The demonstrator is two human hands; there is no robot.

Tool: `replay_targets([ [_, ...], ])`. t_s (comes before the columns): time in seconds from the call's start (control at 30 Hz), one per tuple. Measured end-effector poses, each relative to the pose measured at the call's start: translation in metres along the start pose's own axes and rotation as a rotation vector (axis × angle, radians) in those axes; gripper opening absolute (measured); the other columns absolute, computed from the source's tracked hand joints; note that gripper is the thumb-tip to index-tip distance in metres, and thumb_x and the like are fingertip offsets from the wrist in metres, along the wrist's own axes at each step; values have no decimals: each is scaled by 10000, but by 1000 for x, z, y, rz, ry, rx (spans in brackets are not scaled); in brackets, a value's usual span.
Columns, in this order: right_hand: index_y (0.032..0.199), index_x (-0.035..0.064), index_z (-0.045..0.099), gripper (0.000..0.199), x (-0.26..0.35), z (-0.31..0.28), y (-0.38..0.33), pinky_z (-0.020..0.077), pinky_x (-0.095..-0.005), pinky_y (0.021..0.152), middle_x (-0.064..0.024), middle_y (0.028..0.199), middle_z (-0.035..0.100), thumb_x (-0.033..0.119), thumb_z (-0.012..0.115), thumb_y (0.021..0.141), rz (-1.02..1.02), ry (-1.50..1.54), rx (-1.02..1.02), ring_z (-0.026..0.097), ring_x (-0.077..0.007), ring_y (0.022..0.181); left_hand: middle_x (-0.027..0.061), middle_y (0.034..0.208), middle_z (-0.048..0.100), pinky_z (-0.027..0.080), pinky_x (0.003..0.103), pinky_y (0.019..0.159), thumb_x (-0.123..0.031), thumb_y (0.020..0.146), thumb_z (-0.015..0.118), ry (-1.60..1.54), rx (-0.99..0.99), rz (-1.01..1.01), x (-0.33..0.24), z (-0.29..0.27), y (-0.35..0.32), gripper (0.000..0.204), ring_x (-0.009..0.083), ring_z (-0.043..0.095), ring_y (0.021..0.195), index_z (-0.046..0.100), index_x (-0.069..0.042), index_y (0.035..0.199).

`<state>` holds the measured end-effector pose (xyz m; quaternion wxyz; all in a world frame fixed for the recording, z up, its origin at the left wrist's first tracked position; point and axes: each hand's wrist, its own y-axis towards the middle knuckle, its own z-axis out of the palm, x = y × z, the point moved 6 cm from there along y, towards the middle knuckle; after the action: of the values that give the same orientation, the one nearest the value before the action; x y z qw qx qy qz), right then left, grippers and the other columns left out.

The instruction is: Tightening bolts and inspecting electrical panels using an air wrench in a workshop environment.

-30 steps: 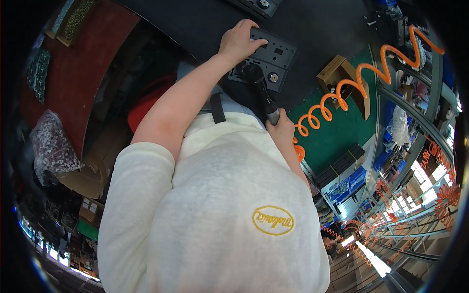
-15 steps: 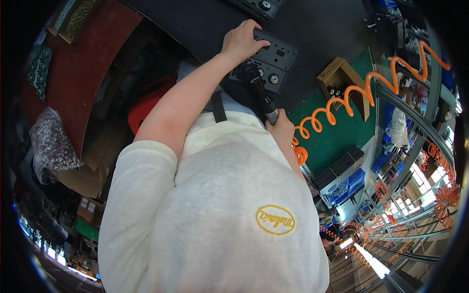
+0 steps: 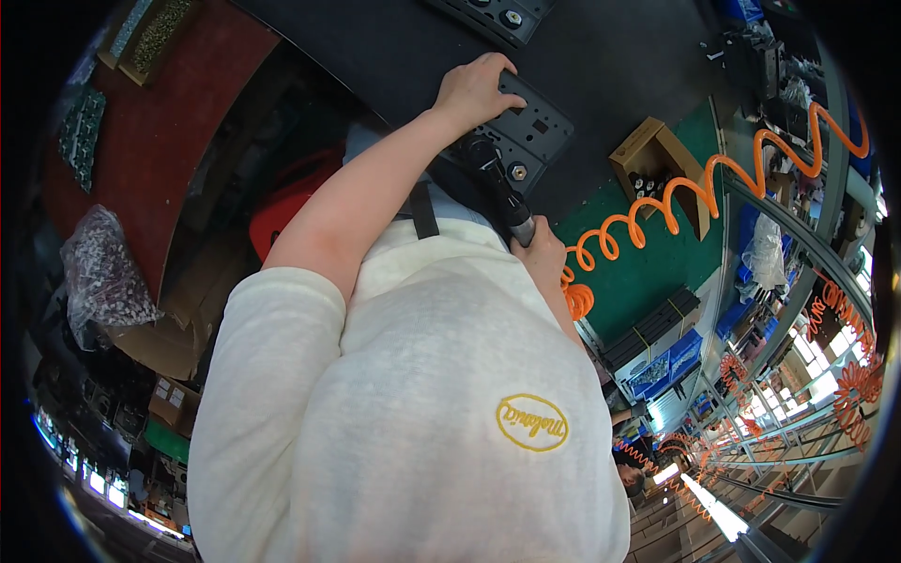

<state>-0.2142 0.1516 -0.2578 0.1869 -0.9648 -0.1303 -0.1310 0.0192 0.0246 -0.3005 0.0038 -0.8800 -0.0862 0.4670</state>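
My left hand grips the upper left edge of a dark grey metal panel, its thumb lying on the panel's face. The panel has holes, a rectangular cutout and a silver hex fitting near its closer side. My right hand is wrapped round the silver rear end of a black air-powered angle wrench. The wrench's round head lies over the panel's near left part and hides what is under it. Whether the head touches a fitting I cannot tell.
A similar panel with fittings lies farther off on the black tabletop. An orange coiled air hose stretches rightward past an open cardboard box of small dark parts. At left, a red-brown table holds a parts box.
The panel and my left hand have shifted slightly toward me. The wrench head has moved a little nearer as well, and one of the two fittings seen before is now hidden.
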Motion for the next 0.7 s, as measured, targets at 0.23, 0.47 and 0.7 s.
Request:
replay_targets([
  [0.23,930,60,587,276,1,-21,-11,500,-411,624,-174,757,634,106,662,668,66,191,-112,634,-361,718,136,964,639,508,383,804,-333,700,772,-16,-57,5,19,-17,6,521,311,633,924,553,-34,1065],
  [0.47,874,13,583,182,8,-60,8,473,-277,639,-66,749,633,92,704,763,424,656,-139,590,-119,668,222,927,644,496,426,807,-204,801,663,-117,183,-383,42,-38,-37,297,376,623,912,601,3,1004],
  [0.7,912,-16,548,145,-10,-51,45,501,-249,586,-61,763,611,21,652,818,428,913,-317,615,-132,646,121,1035,632,508,293,766,-78,906,517,-765,-196,-416,73,-140,-41,250,154,616,914,534,33,1130],
])
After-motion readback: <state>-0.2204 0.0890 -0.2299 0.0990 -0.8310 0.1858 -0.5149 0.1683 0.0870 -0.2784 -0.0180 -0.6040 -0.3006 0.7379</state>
